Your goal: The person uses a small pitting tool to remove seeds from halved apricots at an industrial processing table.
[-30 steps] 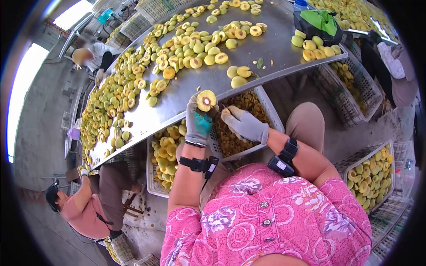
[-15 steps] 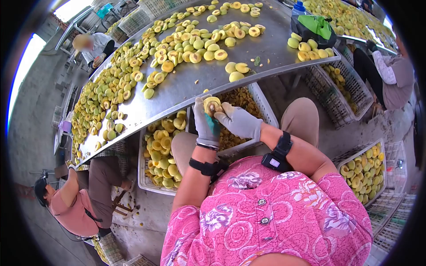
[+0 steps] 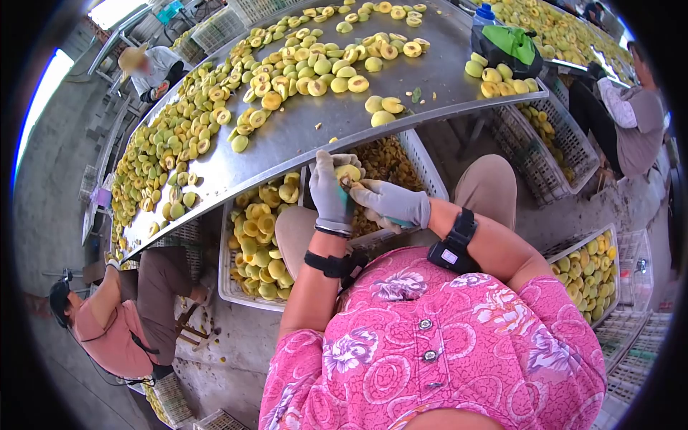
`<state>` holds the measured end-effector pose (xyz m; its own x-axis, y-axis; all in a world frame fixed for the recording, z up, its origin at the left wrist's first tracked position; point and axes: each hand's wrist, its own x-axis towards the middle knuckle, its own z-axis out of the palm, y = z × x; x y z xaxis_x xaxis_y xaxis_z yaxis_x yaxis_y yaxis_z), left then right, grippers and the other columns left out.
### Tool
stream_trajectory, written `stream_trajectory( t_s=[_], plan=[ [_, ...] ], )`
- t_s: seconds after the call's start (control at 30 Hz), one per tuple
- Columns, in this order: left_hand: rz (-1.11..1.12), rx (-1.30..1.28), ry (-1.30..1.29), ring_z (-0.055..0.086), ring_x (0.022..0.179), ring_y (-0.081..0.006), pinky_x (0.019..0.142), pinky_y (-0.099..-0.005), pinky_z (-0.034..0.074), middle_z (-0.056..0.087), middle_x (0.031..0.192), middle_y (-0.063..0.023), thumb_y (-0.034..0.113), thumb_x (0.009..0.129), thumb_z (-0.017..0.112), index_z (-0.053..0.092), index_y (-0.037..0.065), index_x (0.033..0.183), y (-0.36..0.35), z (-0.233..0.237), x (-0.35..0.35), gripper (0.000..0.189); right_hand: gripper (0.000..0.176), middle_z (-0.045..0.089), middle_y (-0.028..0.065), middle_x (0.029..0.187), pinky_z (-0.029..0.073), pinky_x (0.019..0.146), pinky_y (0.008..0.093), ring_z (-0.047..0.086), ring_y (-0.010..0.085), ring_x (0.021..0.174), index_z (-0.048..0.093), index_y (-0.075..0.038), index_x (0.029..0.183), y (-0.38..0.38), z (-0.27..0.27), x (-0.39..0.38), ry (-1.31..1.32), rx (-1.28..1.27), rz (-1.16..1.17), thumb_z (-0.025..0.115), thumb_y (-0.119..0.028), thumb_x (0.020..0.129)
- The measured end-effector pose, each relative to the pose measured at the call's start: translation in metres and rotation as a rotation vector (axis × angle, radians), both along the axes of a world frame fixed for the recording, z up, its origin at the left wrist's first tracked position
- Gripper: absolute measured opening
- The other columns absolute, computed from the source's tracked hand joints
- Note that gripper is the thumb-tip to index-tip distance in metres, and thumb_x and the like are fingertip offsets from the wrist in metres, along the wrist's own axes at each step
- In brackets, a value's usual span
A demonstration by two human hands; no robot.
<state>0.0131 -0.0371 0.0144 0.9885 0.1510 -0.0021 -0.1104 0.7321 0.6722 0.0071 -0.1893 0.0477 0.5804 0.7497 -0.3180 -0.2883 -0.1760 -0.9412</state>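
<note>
My left hand [image 3: 332, 193], in a grey glove with a green patch, is closed around a yellow-green fruit half [image 3: 348, 173] just in front of the metal table's edge. My right hand [image 3: 395, 203], gloved too, has its fingers pinched at the fruit's cut side. Something small and brown shows at those fingertips; I cannot tell whether it is a pit or a tool tip. Below both hands stands a white crate [image 3: 428, 168] holding brown pieces. Left of it, another white crate [image 3: 249, 302] is filled with hollowed yellow halves.
Many fruit halves [image 3: 315, 68] lie across the metal table [image 3: 301, 136]. A black bag with green plastic [image 3: 512, 44] and a blue-capped bottle [image 3: 483, 14] stand at the right. More crates [image 3: 555, 183] sit on the floor. Other people [image 3: 118, 326] work at left and right.
My left hand has turned and its fingers now wrap over the fruit. My right hand has shifted slightly down and right, its fingertips still at the fruit.
</note>
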Motion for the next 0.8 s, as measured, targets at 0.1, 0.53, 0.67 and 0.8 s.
stream_trajectory(
  t_s=[0.1, 0.53, 0.67, 0.8],
  plan=[
    [0.228, 0.422, -0.004, 0.063, 0.07, -0.0249, 0.065, -0.0388, 0.055, 0.064, 0.081, -0.0139, 0.046, 0.099, 0.045, 0.059, 0.002, 0.082, -0.001, 0.006, -0.002, 0.049, 0.037, 0.04, -0.0037, 0.058, 0.033, 0.031, 0.0242, 0.038, 0.0074, 0.036, 0.05, -0.014, 0.101, 0.002, -0.004, -0.005, 0.08, 0.034, -0.001, 0.047, -0.05, 0.097],
    [-0.285, 0.077, -0.058, 0.063, 0.073, -0.0257, 0.067, -0.0377, 0.054, 0.063, 0.08, -0.0133, 0.047, 0.097, 0.049, 0.06, 0.003, 0.08, 0.019, 0.012, -0.028, 0.049, 0.036, 0.033, -0.0092, 0.056, 0.021, 0.031, 0.0199, 0.027, 0.0014, 0.036, 0.051, -0.015, 0.098, 0.003, -0.015, -0.006, 0.803, 0.337, 0.326, 0.047, -0.051, 0.097],
    [-0.174, -0.227, -0.049, 0.062, 0.079, -0.028, 0.071, -0.0435, 0.056, 0.062, 0.084, -0.0115, 0.05, 0.098, 0.045, 0.059, 0.003, 0.086, 0.019, 0.002, -0.026, 0.05, 0.036, 0.031, -0.0093, 0.058, 0.02, 0.031, 0.0185, 0.026, 0.0002, 0.037, 0.051, -0.014, 0.099, 0.014, -0.031, 0.001, 0.926, 0.472, 0.394, 0.044, -0.05, 0.099],
    [-0.001, -0.327, -0.002, 0.061, 0.078, -0.0258, 0.078, -0.0417, 0.054, 0.06, 0.084, -0.0062, 0.049, 0.097, 0.046, 0.055, 0.009, 0.084, 0.04, -0.014, -0.02, 0.043, 0.039, 0.032, -0.0085, 0.061, 0.02, 0.03, 0.0173, 0.025, -0.0002, 0.037, 0.052, -0.01, 0.104, 0.025, -0.041, 0.007, 1.105, 0.65, 0.514, 0.039, -0.047, 0.102]
  ],
)
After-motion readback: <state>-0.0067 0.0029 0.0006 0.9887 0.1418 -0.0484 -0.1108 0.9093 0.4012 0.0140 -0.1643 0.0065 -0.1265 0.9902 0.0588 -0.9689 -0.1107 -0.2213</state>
